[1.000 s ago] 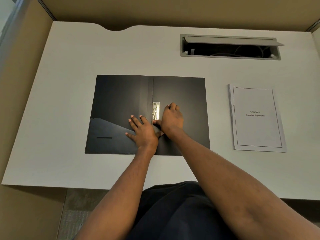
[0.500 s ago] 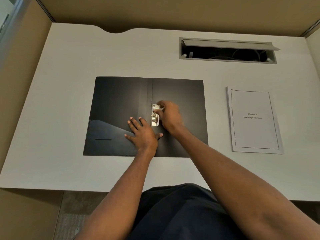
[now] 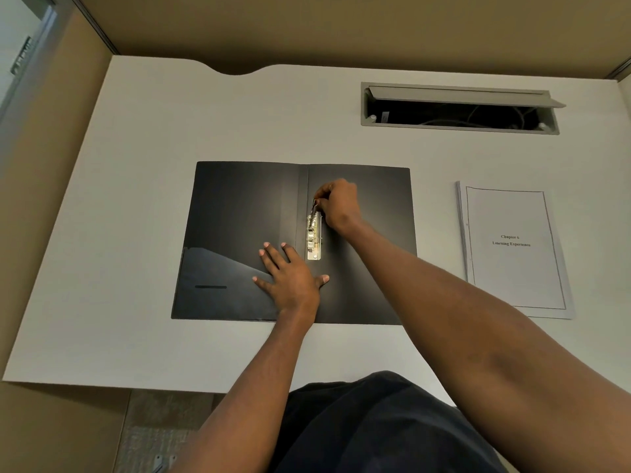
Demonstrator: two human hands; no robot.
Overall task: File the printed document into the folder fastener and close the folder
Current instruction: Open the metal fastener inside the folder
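Printed white paper document (image 3: 515, 249), titled "Chapter 6 Learning Experience", lies right of our open black folder (image 3: 239, 216) on the white worktop (image 3: 153, 131); our left hand (image 3: 292, 276) presses flat with its grip spread, our right hand (image 3: 338, 204) pinching the brass fastener (image 3: 314, 238) lever.

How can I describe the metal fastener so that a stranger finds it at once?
On the white desk lies an open black folder. Just right of its centre fold, between the flat left hand and the right hand, sits the fastener. It is the only shiny, gold-coloured metal part there.
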